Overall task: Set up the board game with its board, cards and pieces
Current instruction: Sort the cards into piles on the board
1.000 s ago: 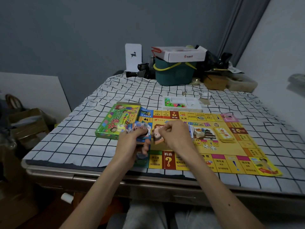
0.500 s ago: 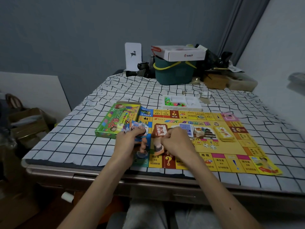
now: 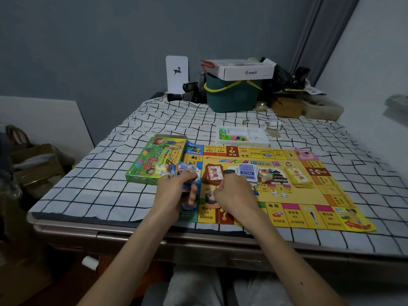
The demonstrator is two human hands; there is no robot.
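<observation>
At the near-left corner of the board (image 3: 309,202), both hands are at work over the yellow playing area. Left hand (image 3: 171,195) has thumb and fingers curled round a fanned bundle of play-money notes (image 3: 187,171), held up just above the board edge, beside the green game box (image 3: 155,161). Right hand (image 3: 235,196) is knuckles-up with fingers curled under, right by a brown face card (image 3: 209,198) lying on the board; can't tell if it pinches that card or only touches it, fingertips hidden. Already out on the board centre: a red-brown deck (image 3: 213,174), a blue deck (image 3: 248,172) and a yellow deck (image 3: 299,176) in a row left to right, with dice (image 3: 279,193) near of them. The white tray of coloured pieces (image 3: 242,136) sits just beyond the far board edge, pieces not yet out. Step in hand, as I judge it: dealing out or sorting cards and money, board and decks done, so roughly mid-task. Next move likely needs the right hand to let go of the brown card flat and square, then draw another note from the left hand's fan without spilling it; the pieces in the tray look like the step after that. All of it sits on the checked tablecloth (image 3: 106,177), with a teal basket (image 3: 231,97) well away at the far end.
</observation>
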